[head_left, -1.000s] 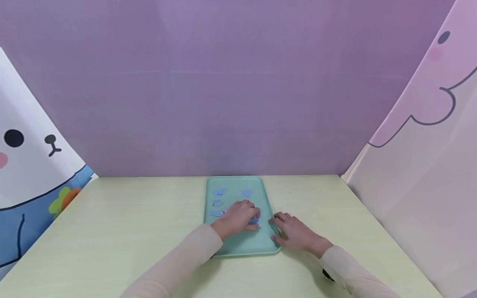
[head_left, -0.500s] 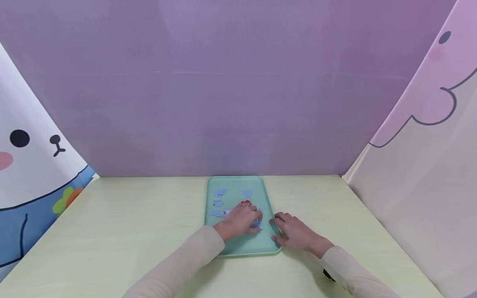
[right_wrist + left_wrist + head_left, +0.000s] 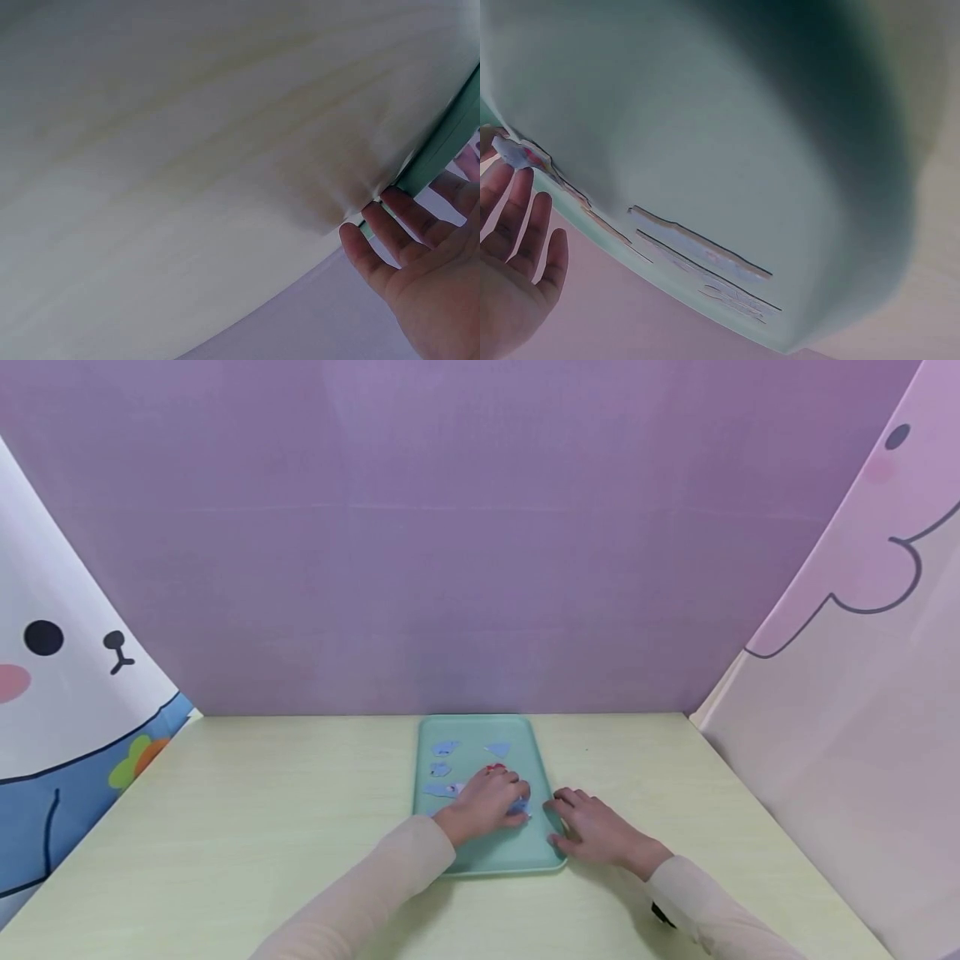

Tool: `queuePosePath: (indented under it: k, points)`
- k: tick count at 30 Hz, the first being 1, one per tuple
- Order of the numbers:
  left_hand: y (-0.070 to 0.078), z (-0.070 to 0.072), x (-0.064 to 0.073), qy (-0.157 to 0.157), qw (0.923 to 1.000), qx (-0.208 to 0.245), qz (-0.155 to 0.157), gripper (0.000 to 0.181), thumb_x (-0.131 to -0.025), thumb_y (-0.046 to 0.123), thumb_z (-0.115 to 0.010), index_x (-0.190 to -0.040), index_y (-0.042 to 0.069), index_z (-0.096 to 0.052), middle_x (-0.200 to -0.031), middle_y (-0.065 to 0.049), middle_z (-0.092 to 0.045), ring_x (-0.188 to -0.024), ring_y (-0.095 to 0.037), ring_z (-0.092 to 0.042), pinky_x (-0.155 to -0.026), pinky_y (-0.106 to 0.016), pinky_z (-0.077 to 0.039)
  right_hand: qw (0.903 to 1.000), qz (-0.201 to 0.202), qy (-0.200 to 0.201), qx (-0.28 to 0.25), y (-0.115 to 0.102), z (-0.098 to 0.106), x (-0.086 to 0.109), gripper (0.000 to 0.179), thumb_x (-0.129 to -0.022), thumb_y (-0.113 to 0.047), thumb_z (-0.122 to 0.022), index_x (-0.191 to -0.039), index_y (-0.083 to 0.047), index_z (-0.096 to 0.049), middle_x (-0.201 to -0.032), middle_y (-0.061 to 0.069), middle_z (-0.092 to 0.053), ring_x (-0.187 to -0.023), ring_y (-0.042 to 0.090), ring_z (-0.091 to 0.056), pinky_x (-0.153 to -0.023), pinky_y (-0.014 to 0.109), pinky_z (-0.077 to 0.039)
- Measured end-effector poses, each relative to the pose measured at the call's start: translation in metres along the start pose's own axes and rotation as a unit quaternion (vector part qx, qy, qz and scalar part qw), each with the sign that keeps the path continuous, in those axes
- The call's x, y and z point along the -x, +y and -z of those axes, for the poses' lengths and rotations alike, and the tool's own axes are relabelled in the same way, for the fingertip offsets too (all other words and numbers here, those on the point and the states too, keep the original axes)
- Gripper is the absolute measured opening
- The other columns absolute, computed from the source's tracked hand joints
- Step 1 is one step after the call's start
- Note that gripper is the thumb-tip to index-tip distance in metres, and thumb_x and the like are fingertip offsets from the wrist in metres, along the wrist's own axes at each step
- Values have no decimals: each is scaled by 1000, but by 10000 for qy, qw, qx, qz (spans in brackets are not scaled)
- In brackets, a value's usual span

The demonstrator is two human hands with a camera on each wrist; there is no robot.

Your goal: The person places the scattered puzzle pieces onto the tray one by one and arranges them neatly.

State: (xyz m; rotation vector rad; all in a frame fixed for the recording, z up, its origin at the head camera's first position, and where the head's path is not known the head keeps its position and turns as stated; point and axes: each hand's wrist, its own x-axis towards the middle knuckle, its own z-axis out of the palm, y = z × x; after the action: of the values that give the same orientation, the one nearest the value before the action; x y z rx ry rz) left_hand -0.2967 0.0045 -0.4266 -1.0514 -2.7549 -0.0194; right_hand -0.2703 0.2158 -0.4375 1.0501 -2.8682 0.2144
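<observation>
A light green tray [image 3: 495,860] lies on the table with flat, irregular blue puzzle pieces on it. My left hand [image 3: 487,806] is over the tray's right half, its thumb and fingertips pinching a blue puzzle piece [image 3: 519,807]. In the left wrist view that puzzle piece [image 3: 514,154] tilts up between the thumb and fingers, with a pink-red patch on it. The palm hides part of the tray. Beside the tray's right rim rests my right hand [image 3: 600,831], fingertips right at the rim; the right wrist view shows its fingers [image 3: 401,240] loosely extended against the green edge.
More puzzle pieces lie in the tray: one at the upper left [image 3: 446,748], a triangular one [image 3: 498,749] at the upper right, and others down the left side. A red-marked piece [image 3: 495,767] shows just beyond the left fingers. A purple backdrop [image 3: 450,568] stands behind the table.
My left hand has shifted slightly right and uncovered the red-marked piece beyond its fingers. My right hand stays by the tray's rim.
</observation>
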Motion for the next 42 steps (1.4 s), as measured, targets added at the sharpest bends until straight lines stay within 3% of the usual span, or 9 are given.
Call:
queuePosePath:
  k: [13, 23, 32, 42]
  points:
    - [-1, -3, 2, 60, 10000, 72, 24, 27, -84, 41, -62, -104, 24, -63, -103, 6, -62, -103, -14, -56, -92, -34, -44, 10000, -18, -32, -73, 1, 0, 1, 46, -86, -33, -59, -122, -5, -53, -122, 12, -51, -109, 27, -50, -86, 44, -45]
    - [-6, 0, 7, -15, 9999, 161, 29, 28, -82, 41, -64, -104, 24, -63, -100, 7, -62, -95, -10, -57, -80, -34, -48, 9999, -36, -51, -88, 0, 0, 1, 46, -86, -33, -59, -122, -6, -53, -122, 12, -51, -109, 27, -50, -87, 44, -44]
    - [-16, 1, 22, 40, 9988, 449, 170, 26, -81, 38, -66, -102, 23, -64, -101, 6, -62, -92, -13, -57, -78, -35, -47, 9998, -137, -110, -126, -1, 3, -1, 47, -85, -34, -60, -123, -6, -53, -123, 13, -52, -111, 28, -51, -88, 45, -44]
    - [-37, 3, 48, 208, 9966, 758, 263, 27, -81, 34, -66, -104, 21, -63, -99, 6, -62, -87, -14, -55, -80, -38, -48, 9995, -179, -131, -230, 0, 3, -1, 47, -85, -33, -61, -122, -6, -53, -123, 13, -52, -110, 28, -50, -87, 44, -44]
